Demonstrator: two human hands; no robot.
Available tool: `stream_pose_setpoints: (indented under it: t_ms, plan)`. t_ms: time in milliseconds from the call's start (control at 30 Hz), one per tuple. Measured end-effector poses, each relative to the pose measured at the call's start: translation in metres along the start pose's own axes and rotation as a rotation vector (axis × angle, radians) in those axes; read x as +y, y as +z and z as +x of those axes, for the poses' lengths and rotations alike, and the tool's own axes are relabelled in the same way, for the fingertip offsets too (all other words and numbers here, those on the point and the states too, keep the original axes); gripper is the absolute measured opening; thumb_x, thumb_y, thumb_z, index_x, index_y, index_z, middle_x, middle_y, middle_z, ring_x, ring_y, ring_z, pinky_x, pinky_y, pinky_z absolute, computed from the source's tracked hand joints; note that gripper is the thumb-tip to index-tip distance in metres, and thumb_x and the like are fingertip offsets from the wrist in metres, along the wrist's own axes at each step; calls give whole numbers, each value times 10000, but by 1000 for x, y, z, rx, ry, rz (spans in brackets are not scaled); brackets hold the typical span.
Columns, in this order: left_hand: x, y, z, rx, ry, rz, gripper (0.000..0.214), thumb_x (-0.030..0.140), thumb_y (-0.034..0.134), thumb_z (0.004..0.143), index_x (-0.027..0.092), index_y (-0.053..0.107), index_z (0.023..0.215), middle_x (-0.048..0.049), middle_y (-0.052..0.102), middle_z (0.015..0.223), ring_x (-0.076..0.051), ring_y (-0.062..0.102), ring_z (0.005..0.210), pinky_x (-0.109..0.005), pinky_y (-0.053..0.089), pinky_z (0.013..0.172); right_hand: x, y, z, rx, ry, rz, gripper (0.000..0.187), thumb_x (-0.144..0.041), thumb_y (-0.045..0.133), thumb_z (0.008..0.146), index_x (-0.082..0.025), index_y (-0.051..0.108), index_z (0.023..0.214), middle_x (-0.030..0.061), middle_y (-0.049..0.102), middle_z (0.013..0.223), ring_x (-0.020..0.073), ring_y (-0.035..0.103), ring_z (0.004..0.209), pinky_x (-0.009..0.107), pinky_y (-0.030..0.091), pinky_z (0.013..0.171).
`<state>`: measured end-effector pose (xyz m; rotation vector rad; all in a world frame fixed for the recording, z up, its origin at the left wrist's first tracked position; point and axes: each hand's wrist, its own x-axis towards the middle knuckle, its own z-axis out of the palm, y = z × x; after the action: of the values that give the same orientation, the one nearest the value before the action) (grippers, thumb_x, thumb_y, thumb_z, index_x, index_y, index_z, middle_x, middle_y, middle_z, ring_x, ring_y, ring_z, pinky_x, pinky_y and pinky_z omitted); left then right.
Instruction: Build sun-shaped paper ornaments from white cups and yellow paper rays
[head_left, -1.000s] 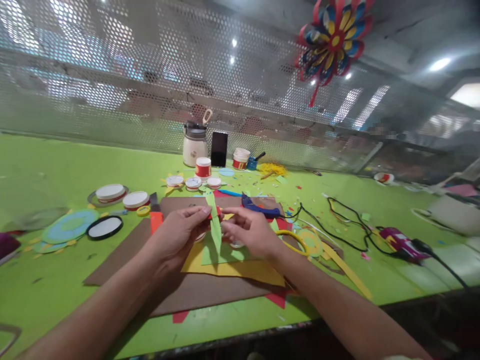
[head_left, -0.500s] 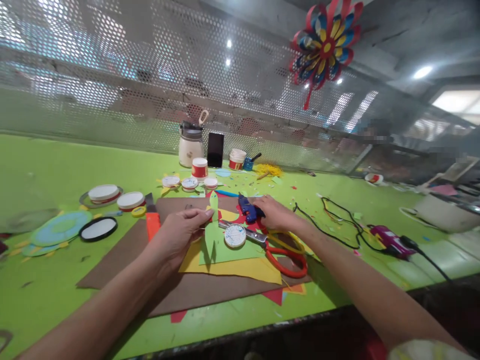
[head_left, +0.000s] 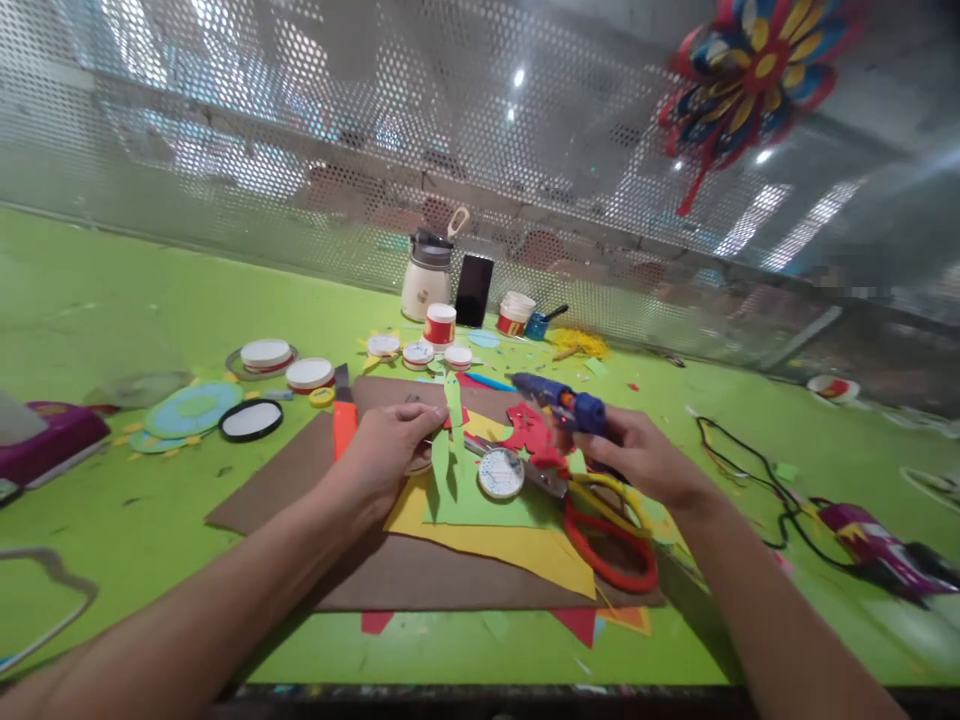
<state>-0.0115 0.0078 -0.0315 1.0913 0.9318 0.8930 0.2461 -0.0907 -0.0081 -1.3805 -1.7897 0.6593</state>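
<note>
Between thumb and fingers, my left hand [head_left: 394, 440] pinches a light green paper cutout [head_left: 454, 400] with small blue marks near its top. My right hand [head_left: 637, 450] grips a dark blue hot glue gun [head_left: 559, 400], raised above the work area with its nozzle to the left. Below lie scissors [head_left: 615, 560] with red and yellow handles and a round white lid [head_left: 501, 473] with blue specks. Under these are green paper [head_left: 487, 508], yellow paper [head_left: 517, 560] and red cutouts [head_left: 529, 430], all on a brown board [head_left: 420, 580].
An orange-handled cutter [head_left: 344, 425] lies left of the board, beside white lids [head_left: 310, 374] and a black ring [head_left: 251, 420]. Behind stand a jug [head_left: 427, 280], a dark phone-like slab [head_left: 474, 290] and paper cups [head_left: 440, 326]. A black cord [head_left: 739, 470] trails at right.
My right hand has lifted the glue gun off the work surface and turned it leftward. My left hand keeps its pinch on the green cutout. The view has shifted left.
</note>
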Motion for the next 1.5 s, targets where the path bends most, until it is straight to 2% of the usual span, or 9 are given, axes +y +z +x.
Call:
stream_pose_setpoints:
  t_ms: [67, 167, 300, 400, 533, 733, 1000, 1300, 1500]
  plan:
    - [-1, 0, 1, 13, -17, -13, 233, 323, 800, 593, 125, 679, 612, -13, 605, 607, -99, 479, 527, -233, 368, 499, -12, 8, -7, -143, -14, 109, 261, -400, 535, 906, -205, 698, 963, 69, 666, 874, 206, 596, 791, 332, 474, 691]
    - [1, 2, 1, 21, -35, -26, 213, 296, 802, 589, 122, 681, 604, 6, 580, 574, -77, 443, 505, -210, 336, 479, -20, 19, -11, -235, 15, 193, 275, -413, 503, 926, -231, 698, 993, 67, 665, 875, 217, 588, 806, 340, 459, 703]
    - [4, 4, -1, 15, -58, -39, 199, 278, 805, 595, 116, 689, 599, 13, 565, 541, -63, 422, 488, -189, 322, 459, -17, 26, -10, -220, 6, 177, 294, -423, 486, 931, -229, 706, 920, 71, 658, 905, 223, 579, 820, 348, 445, 727]
    - [5, 4, -2, 16, -83, -61, 186, 272, 811, 597, 123, 707, 634, -5, 598, 562, -81, 464, 502, -191, 344, 453, -16, 25, -11, -218, -2, 160, 304, -420, 474, 936, -227, 705, 899, 74, 666, 909, 225, 582, 821, 359, 448, 736]
    - [5, 4, -3, -9, -118, -103, 179, 279, 803, 620, 135, 731, 697, -48, 663, 623, -148, 578, 590, -251, 463, 544, -19, 25, -13, -201, 6, 177, 302, -424, 481, 932, -225, 704, 887, 78, 670, 912, 229, 594, 820, 367, 456, 731]
    - [5, 4, -5, -50, -109, -94, 171, 297, 786, 645, 150, 745, 720, -63, 689, 652, -178, 608, 615, -311, 503, 608, -23, 26, -14, -199, 1, 163, 306, -437, 489, 931, -206, 683, 878, 78, 659, 911, 210, 595, 816, 340, 462, 724]
    - [3, 2, -4, -51, -98, -61, 211, 355, 753, 692, 150, 742, 738, -79, 715, 715, -178, 628, 635, -298, 498, 611, -24, 25, -14, -229, -20, 254, 268, -388, 514, 935, -159, 640, 877, 60, 647, 841, 162, 600, 775, 262, 458, 682]
    - [0, 1, -1, -77, -82, -108, 141, 274, 780, 660, 155, 759, 732, -78, 730, 753, -160, 614, 651, -280, 500, 650, -23, 24, -14, -206, -14, 227, 204, -348, 543, 925, -176, 650, 902, 46, 655, 868, 146, 574, 761, 254, 432, 675]
    - [2, 3, -3, -84, -102, -144, 125, 258, 781, 657, 158, 765, 731, -72, 716, 695, -182, 627, 668, -304, 514, 675, -28, 22, -15, -209, -14, 202, 186, -335, 560, 915, -185, 658, 867, 40, 661, 864, 133, 545, 720, 241, 407, 629]
